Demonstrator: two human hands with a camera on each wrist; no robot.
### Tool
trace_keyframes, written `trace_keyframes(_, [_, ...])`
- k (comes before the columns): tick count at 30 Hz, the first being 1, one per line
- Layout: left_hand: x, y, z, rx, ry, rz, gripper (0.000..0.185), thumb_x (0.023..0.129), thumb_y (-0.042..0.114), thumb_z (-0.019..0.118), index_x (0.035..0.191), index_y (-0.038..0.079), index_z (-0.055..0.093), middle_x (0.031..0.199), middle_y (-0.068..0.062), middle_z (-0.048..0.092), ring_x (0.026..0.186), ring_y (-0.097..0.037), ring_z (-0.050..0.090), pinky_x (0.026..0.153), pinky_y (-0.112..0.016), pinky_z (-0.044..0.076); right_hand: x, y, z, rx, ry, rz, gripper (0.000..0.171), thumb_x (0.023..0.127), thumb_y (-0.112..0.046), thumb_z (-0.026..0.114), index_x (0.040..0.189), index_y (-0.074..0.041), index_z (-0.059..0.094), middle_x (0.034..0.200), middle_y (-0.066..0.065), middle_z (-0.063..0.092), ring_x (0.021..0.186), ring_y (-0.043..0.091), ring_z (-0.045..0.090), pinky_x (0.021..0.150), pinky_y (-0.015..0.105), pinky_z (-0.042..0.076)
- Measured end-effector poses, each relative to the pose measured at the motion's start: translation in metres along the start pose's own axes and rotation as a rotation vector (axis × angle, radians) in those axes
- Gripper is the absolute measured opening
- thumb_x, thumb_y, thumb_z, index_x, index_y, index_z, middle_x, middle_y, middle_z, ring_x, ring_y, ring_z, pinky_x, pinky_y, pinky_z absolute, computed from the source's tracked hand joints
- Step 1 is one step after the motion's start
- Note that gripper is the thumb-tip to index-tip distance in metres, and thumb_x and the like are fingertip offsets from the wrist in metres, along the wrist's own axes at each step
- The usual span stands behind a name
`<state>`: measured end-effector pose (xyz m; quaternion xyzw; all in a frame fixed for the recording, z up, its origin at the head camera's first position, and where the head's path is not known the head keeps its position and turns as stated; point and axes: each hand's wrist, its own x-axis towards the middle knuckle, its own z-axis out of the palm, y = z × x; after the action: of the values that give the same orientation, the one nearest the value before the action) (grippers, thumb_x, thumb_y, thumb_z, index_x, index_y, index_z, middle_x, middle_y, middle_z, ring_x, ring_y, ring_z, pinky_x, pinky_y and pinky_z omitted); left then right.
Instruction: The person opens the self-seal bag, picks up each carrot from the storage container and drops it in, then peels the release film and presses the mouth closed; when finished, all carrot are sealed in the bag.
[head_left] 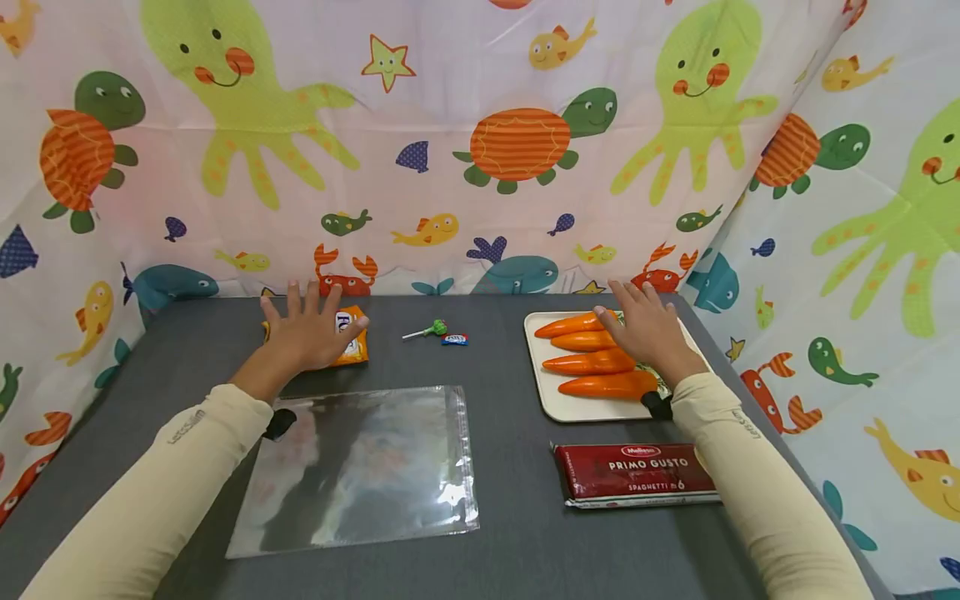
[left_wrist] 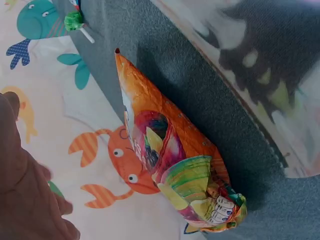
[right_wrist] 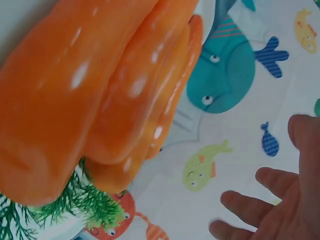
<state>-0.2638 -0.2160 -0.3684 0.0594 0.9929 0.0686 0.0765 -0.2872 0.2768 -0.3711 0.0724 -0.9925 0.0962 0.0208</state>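
Orange carrots [head_left: 588,363] nr R hand [head_left: 649,327]

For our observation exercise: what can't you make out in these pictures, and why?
Orange packet: full brand name, head view; the left hand covers part.
Spaghetti pack: right end, head view; the right sleeve hides it.
Tray: lower right corner, head view; hidden behind the same sleeve.
Wrapped sweet: lettering, too small in the head view; cut off by the left wrist view's top edge.
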Motion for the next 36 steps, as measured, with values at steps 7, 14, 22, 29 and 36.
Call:
trace_keyframes(7, [-0.007, 0.003, 0.004, -0.054, 0.034, 0.069, 0.087, 0.098, 0.066, 0.024, 0.155, 0.001, 0.014, 0.157, -0.029, 0.001, 0.142, -0.047, -0.013, 0.102, -0.073, -0.011, -0.012, -0.019, -0.003, 0.095, -0.004, -0.034, 0.057, 0.100, -0.033, 0.053, 0.145, 0.000, 0.042, 0.144, 0.025, 0.044, 0.135, 0.044, 0.035, 0.107, 0.061, 0.029])
trace_keyframes(14, [-0.021, 0.017, 0.008, -0.096, 0.065, 0.154, 0.064, 0.104, 0.045, 0.036, 0.144, -0.005, 0.041, 0.154, -0.030, 0.020, 0.142, -0.050, 0.005, 0.107, -0.070, 0.011, -0.029, -0.041, 0.003, 0.077, -0.040, -0.166, 0.046, 0.100, -0.029, 0.052, 0.138, -0.002, 0.054, 0.099, 0.019, 0.069, 0.092, 0.039, 0.062, 0.085, 0.053, 0.050])
trace_keyframes(22, [-0.037, 0.025, 0.017, -0.135, 0.078, 0.265, 0.052, 0.105, 0.033, 0.041, 0.136, -0.007, 0.051, 0.150, -0.031, 0.029, 0.142, -0.048, 0.015, 0.109, -0.062, 0.021, -0.046, -0.058, 0.011, 0.125, -0.069, -0.317, 0.046, 0.098, -0.030, 0.058, 0.139, -0.009, 0.055, 0.106, 0.009, 0.070, 0.075, 0.021, 0.061, 0.074, 0.041, 0.054])
trace_keyframes(29, [-0.048, 0.033, 0.026, -0.193, -0.003, 0.306, 0.059, 0.103, 0.040, 0.046, 0.141, -0.005, 0.046, 0.154, -0.027, 0.023, 0.143, -0.046, 0.012, 0.108, -0.062, 0.021, -0.057, -0.071, 0.020, 0.195, -0.042, -0.481, 0.047, 0.098, -0.026, 0.059, 0.140, -0.006, 0.053, 0.109, 0.011, 0.068, 0.086, 0.027, 0.065, 0.081, 0.044, 0.053])
trace_keyframes(36, [-0.060, 0.036, 0.033, -0.238, -0.065, 0.323, 0.070, 0.102, 0.045, 0.046, 0.151, -0.002, 0.029, 0.158, -0.023, 0.013, 0.144, -0.043, 0.012, 0.107, -0.061, 0.026, -0.068, -0.088, 0.025, 0.257, -0.054, -0.560, 0.053, 0.096, -0.025, 0.062, 0.142, -0.002, 0.048, 0.141, 0.015, 0.051, 0.127, 0.030, 0.050, 0.105, 0.048, 0.039])
